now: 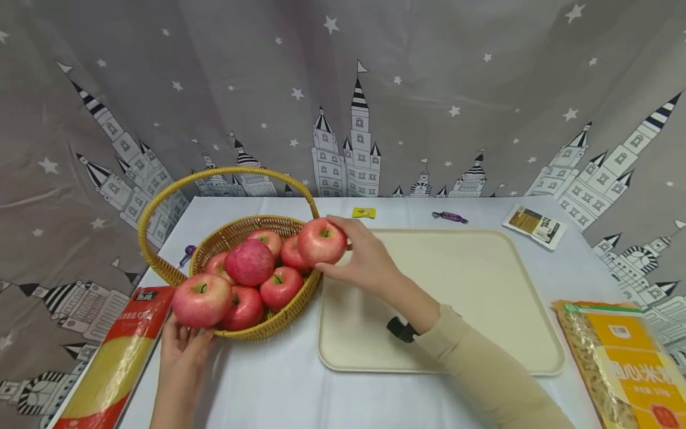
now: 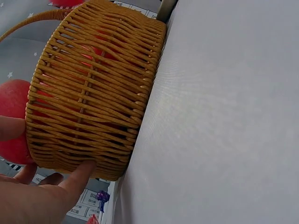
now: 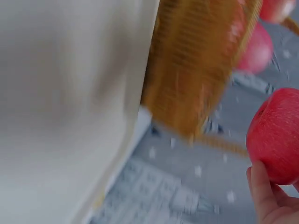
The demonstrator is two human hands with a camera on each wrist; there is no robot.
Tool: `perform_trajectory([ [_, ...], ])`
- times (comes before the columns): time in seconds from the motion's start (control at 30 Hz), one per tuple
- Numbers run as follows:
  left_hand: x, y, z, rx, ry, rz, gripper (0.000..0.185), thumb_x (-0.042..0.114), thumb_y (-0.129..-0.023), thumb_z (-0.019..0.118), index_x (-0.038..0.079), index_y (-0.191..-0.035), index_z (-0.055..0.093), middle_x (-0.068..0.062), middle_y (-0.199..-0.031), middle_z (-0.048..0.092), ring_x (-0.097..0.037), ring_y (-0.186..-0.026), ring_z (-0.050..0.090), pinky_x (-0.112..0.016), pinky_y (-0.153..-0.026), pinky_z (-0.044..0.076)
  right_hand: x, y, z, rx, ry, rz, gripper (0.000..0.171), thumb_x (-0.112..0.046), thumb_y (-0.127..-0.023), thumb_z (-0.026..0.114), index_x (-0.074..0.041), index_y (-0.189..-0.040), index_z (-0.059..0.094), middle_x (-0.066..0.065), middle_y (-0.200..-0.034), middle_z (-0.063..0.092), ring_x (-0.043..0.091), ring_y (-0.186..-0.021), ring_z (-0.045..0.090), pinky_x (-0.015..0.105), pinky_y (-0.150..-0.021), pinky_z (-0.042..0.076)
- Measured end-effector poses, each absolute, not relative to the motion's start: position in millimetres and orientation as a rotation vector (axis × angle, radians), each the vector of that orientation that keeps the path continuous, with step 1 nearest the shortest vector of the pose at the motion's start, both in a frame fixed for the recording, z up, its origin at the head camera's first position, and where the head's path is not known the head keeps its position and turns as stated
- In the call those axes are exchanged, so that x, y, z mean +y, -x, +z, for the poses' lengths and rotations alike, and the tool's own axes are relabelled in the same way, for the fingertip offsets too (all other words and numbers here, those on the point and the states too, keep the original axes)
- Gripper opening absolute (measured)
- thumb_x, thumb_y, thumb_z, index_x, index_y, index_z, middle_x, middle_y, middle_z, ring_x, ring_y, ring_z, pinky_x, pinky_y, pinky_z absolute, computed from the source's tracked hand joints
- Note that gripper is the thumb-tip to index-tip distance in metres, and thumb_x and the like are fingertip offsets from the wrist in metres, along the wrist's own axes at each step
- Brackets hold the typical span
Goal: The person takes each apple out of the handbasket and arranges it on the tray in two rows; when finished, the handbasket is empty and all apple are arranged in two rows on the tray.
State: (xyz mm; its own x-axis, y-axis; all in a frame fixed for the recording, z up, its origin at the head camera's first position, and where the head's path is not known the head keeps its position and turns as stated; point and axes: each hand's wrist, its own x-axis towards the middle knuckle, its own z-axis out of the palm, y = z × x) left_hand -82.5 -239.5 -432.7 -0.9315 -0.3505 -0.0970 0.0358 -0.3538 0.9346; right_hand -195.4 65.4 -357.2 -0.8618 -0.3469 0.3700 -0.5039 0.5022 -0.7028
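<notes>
Apples fill the one wicker basket [image 1: 252,325] at the left of the tabletop [image 1: 278,387]: about seven show in all, five or so piled inside, one [image 1: 201,300] resting on the basket's front-left rim and one [image 1: 321,241] lifted just off its right rim. The right hand [image 1: 364,259] reaches in from the right with its fingers curled round that lifted apple, while the left hand [image 1: 179,348] rests with straight fingers against the basket's near wall, under the rim apple. Right of the basket lies one cream tray [image 1: 482,286], beyond that one yellow packet [image 1: 627,363], left of the basket one red packet [image 1: 120,357], and behind it three small wrapped sweets.
</notes>
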Motion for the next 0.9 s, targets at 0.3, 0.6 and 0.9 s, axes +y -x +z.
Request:
perform_trajectory([
  [0.3, -241.1, 76.1, -438.5, -1.544, -0.334, -2.394, 0.057, -0.017, -0.092, 0.042, 0.020, -0.134, 0.034, 0.000, -0.134, 0.038, -0.007, -0.117, 0.043, -0.018, -0.079, 0.051, 222.5, 218.7, -369.4, -2.692, -0.256, 1.124, 0.085, -0.027, -0.075, 0.082, 0.001, -0.143, 0.039, 0.023, -0.133, 0.048, 0.035, -0.108, 0.053, 0.049, -0.086, 0.052],
  [0.6, -243.7, 76.2, -444.0, -1.641, -0.336, -2.360, 0.051, -0.011, -0.095, 0.042, 0.022, -0.132, 0.031, 0.001, -0.138, 0.032, -0.009, -0.122, 0.038, -0.018, -0.081, 0.052, 337.0, 215.9, -411.2, -2.835, 0.074, 0.985, 0.084, -0.035, -0.081, 0.076, 0.014, -0.136, 0.035, 0.034, -0.124, 0.048, 0.046, -0.112, 0.047, 0.061, -0.095, 0.040],
  [0.9, -239.9, 80.6, -446.0, -1.616, -0.305, -2.375, 0.051, -0.009, -0.096, 0.042, 0.022, -0.134, 0.031, 0.000, -0.140, 0.033, -0.007, -0.121, 0.042, -0.021, -0.079, 0.054, 349.8, 224.4, -423.0, -2.771, 0.058, 0.978, 0.074, -0.022, -0.080, 0.077, 0.017, -0.130, 0.038, 0.034, -0.116, 0.050, 0.046, -0.105, 0.049, 0.059, -0.092, 0.041],
])
